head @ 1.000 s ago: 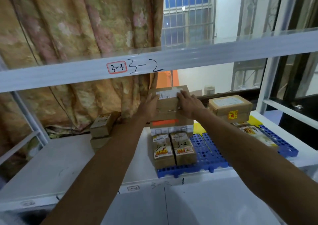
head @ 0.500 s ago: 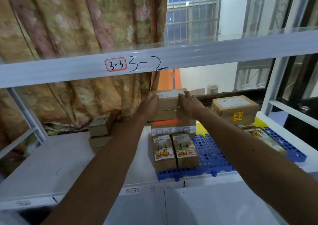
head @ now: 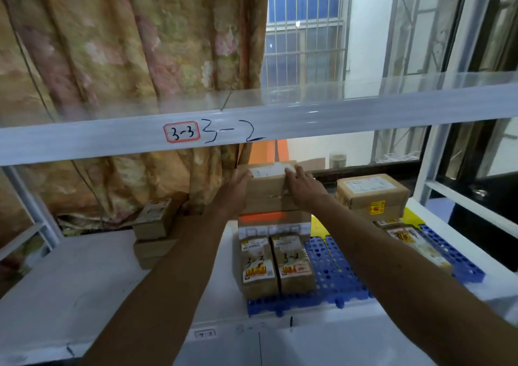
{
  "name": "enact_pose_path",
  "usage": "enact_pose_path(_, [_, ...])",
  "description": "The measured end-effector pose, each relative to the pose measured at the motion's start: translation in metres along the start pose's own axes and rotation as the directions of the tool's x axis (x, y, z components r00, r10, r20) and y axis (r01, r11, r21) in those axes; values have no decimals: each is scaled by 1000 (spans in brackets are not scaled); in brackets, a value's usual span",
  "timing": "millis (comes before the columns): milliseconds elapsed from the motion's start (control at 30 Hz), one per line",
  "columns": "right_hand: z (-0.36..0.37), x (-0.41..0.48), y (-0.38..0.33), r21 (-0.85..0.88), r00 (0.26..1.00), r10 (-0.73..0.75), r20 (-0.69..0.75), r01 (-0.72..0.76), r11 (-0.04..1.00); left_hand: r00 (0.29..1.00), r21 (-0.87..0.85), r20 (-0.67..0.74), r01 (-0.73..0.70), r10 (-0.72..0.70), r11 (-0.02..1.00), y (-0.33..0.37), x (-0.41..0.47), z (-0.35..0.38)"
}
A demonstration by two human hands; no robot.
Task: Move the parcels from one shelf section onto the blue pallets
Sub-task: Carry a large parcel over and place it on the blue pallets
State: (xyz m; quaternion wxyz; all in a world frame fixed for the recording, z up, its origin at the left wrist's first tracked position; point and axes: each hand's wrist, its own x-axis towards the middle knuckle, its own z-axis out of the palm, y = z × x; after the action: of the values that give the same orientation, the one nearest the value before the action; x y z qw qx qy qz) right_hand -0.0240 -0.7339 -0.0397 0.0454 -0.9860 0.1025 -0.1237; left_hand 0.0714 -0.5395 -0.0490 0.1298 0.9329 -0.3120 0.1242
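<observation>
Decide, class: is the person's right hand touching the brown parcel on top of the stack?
Touching. The head view shows the right hand lying on the top brown parcel, fingers over its upper edge, no gap visible.

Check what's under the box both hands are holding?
The box, gripped by the left hand and right hand, sits on a parcel with an orange label on the blue pallet. Anything lower or behind is hidden by the two front parcels.

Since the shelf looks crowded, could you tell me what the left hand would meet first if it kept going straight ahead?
Probably the curtain behind the shelf; depth is unclear. The left hand points there.
</observation>
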Motion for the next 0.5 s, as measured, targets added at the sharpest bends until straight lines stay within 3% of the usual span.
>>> enact_pose_path(167, [-5, 0, 5, -52, 999, 10, 40, -8, 999, 997, -24, 73, 38, -37, 999, -19, -2, -7])
enact_pose_path(500, [-37, -20, -9, -150, 991, 61, 117, -43, 988, 998, -49, 62, -20, 23, 999, -29, -4, -35])
